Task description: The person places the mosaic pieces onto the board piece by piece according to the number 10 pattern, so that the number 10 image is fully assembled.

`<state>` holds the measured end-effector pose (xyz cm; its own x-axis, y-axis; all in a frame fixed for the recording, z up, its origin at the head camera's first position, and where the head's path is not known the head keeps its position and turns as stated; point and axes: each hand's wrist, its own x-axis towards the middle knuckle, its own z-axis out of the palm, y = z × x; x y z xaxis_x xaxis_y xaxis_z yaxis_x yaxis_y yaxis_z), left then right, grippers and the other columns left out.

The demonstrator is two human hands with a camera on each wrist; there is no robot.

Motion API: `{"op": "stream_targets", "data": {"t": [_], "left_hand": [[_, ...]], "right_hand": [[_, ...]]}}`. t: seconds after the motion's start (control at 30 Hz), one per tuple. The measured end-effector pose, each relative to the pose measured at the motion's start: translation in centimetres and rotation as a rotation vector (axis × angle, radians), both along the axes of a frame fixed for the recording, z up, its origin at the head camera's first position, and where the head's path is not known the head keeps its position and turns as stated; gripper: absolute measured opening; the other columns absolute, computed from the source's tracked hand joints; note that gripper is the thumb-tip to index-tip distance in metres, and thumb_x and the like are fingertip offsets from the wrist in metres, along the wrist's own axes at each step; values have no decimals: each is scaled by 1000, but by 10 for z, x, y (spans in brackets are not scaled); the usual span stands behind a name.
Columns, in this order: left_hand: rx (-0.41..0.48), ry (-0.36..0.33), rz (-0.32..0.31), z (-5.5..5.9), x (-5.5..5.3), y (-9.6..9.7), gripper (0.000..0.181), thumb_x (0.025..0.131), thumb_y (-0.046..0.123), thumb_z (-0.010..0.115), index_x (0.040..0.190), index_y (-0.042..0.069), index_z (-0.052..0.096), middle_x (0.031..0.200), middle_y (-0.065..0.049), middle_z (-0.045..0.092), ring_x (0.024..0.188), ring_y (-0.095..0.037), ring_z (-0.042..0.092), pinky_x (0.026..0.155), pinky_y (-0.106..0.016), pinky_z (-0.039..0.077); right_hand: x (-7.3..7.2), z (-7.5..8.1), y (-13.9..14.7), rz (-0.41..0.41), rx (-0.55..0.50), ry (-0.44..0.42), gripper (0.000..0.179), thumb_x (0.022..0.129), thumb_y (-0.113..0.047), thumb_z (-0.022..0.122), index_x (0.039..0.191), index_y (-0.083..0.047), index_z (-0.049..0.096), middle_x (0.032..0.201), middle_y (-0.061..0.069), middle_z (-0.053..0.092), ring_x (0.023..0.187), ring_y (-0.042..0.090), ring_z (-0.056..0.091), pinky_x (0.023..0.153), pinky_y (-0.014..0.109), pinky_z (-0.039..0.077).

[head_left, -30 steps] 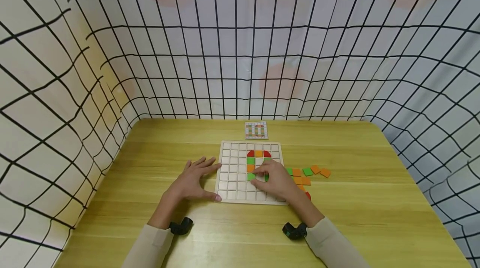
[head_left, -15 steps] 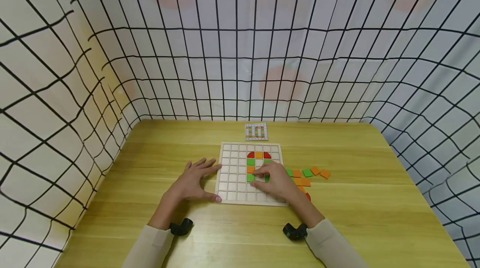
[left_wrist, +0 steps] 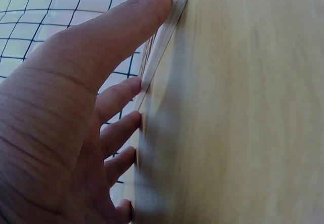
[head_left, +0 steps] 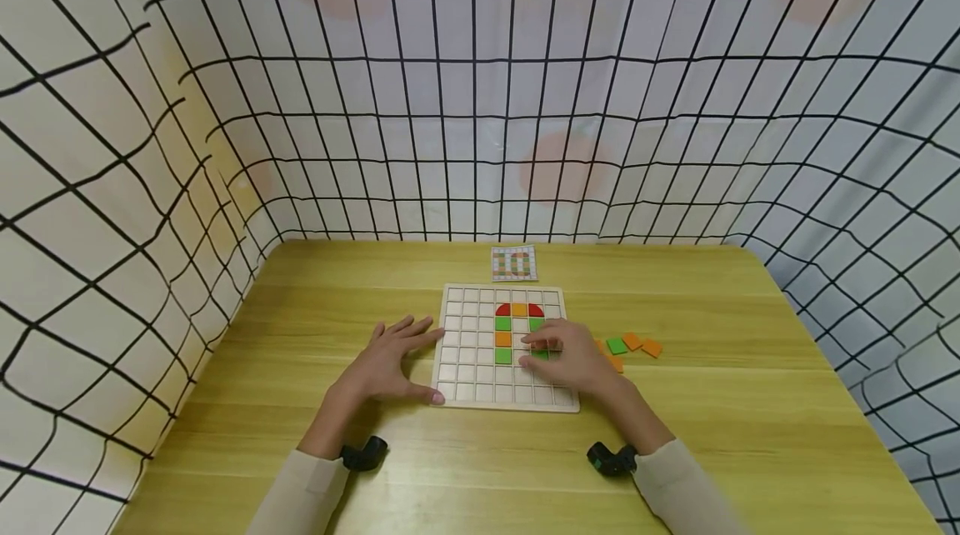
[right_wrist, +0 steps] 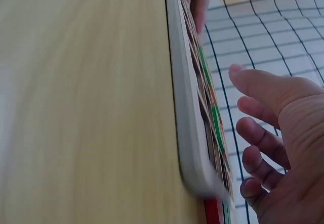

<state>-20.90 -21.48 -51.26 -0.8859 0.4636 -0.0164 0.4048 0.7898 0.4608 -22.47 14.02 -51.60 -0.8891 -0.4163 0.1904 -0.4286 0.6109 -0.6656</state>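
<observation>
A pale gridded board [head_left: 462, 368] lies on the table. Red rounded corner tiles [head_left: 503, 311] flank an orange tile [head_left: 519, 310] near its top. Below the left corner run a green tile [head_left: 503, 324], an orange tile [head_left: 503, 339] and another green tile [head_left: 503, 356]. My left hand [head_left: 388, 362] spreads its fingers at the board's left edge, its thumb touching the lower corner. Over the right part of the board hovers my right hand [head_left: 573, 356], hiding some cells and tiles. In the right wrist view, the right hand [right_wrist: 291, 128] has relaxed fingers with nothing between them.
Loose tiles lie right of the board, among them a green tile [head_left: 617, 346] and an orange tile [head_left: 651, 348]; my right hand partly covers the group. A small pattern card [head_left: 514, 263] lies behind the board. Black netting [head_left: 517, 114] stands around the wooden table [head_left: 712, 410].
My right hand has moved right, away from the lower green tile in the left column, which now shows fully. The left hand stays at the board's edge.
</observation>
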Motion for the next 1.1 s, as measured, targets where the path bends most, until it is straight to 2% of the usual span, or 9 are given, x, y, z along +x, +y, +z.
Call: {"op": "stream_targets", "data": {"t": [0.13, 0.23, 0.4, 0.73, 0.83, 0.9, 0.97, 1.07, 1.1], "left_hand": [[-2, -3, -1, 1, 0, 0, 109, 65, 76, 83, 157, 32, 44, 169, -2, 33, 159, -37, 21, 124, -72, 5], [-3, -4, -1, 3, 0, 1, 109, 65, 76, 83, 157, 32, 45, 169, -1, 33, 159, -37, 21, 124, -72, 5], [-5, -9, -1, 4, -1, 1, 109, 65, 76, 83, 157, 33, 44, 169, -1, 32, 159, -37, 21, 124, -72, 5], [-3, -5, -5, 3, -1, 2, 109, 65, 75, 84, 157, 31, 45, 168, -3, 33, 158, -39, 22, 123, -73, 5], [1, -7, -7, 3, -1, 2, 109, 66, 75, 83, 158, 31, 44, 169, -3, 33, 158, -39, 21, 123, -73, 4], [0, -8, -4, 2, -1, 2, 110, 65, 75, 83, 158, 32, 43, 169, -2, 32, 159, -38, 21, 123, -73, 4], [-1, -7, -4, 2, 0, 2, 110, 65, 75, 83, 158, 31, 44, 169, -2, 33, 159, -38, 21, 123, -73, 5], [-3, -10, -6, 2, 0, 2, 110, 65, 75, 83, 158, 31, 44, 169, -2, 33, 159, -38, 21, 123, -73, 5], [-2, -10, -8, 3, 0, 2, 110, 65, 75, 83, 158, 30, 44, 169, -3, 33, 158, -39, 21, 123, -74, 5]], "right_hand": [[2, 1, 19, -16, -14, -13, 30, 85, -35, 86, 110, -19, 82, 91, -7, 67, 82, 14, 56, 71, 27, 48], [3, 1, 31, -21, -32, -5, 28, 86, -33, 85, 110, -18, 82, 89, -8, 66, 83, 14, 58, 73, 28, 51], [7, 3, 51, -67, 13, -22, 28, 89, -34, 83, 112, -19, 80, 96, -10, 68, 90, 12, 61, 84, 31, 54], [20, 2, 88, -110, 63, 32, 29, 87, -35, 84, 111, -19, 81, 100, -10, 69, 91, 9, 60, 82, 29, 53], [26, 1, 98, -125, 83, 29, 30, 87, -36, 84, 111, -20, 81, 102, -9, 69, 94, 14, 61, 83, 34, 53], [30, 0, 103, -123, 79, 27, 29, 87, -35, 84, 111, -20, 81, 102, -9, 72, 103, 25, 65, 93, 44, 53], [34, -1, 108, -122, 68, 18, 27, 86, -35, 85, 109, -21, 81, 100, -10, 74, 106, 29, 66, 97, 50, 51], [39, -3, 113, -116, 61, 19, 25, 85, -34, 86, 106, -23, 81, 99, -14, 76, 107, 23, 66, 98, 47, 50], [41, -4, 114, -115, 64, 16, 24, 85, -35, 86, 106, -25, 81, 99, -15, 75, 103, 18, 65, 95, 43, 51]]}}
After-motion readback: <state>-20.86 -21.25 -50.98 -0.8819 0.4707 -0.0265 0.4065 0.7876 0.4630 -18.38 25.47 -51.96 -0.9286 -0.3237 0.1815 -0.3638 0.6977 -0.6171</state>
